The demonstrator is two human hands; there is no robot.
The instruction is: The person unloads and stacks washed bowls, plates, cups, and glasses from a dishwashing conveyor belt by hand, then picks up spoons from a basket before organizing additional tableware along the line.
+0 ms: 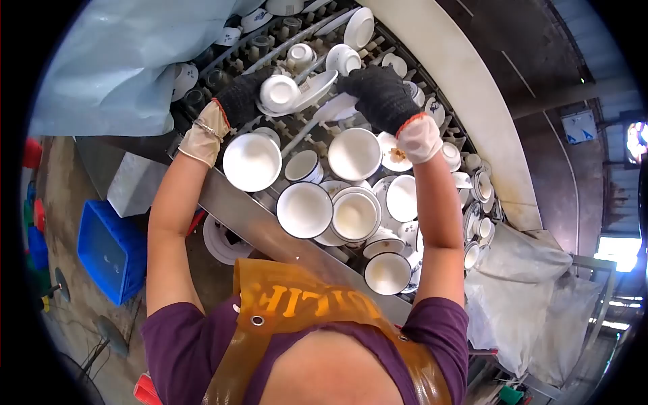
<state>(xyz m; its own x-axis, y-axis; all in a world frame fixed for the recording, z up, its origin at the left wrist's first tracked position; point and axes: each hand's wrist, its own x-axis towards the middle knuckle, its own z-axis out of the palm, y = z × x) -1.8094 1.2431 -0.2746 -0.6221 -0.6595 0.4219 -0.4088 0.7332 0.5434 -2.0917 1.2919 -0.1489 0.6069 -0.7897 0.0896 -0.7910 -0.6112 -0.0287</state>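
Note:
My left hand [237, 98], in a black glove over a pale one, is closed at the side of a small white bowl [279, 92], its fingertips partly hidden. A white oval dish [316, 90] sits tilted right beside that bowl. My right hand [382, 96], gloved the same way, is closed with its fingers bent down over a white piece of tableware [336, 107], blurred and seen edge-on. Below the hands, white bowls [355, 154] and an enamel-rimmed bowl [304, 210] rest on the pegged conveyor [314, 140].
A metal ledge [250, 216] runs along the conveyor's near side. Plastic sheeting [108, 74] hangs at upper left. A blue crate [111, 253] stands on the floor at left. Cups and bowls [482, 185] crowd the right end, by a pale curved wall [466, 88].

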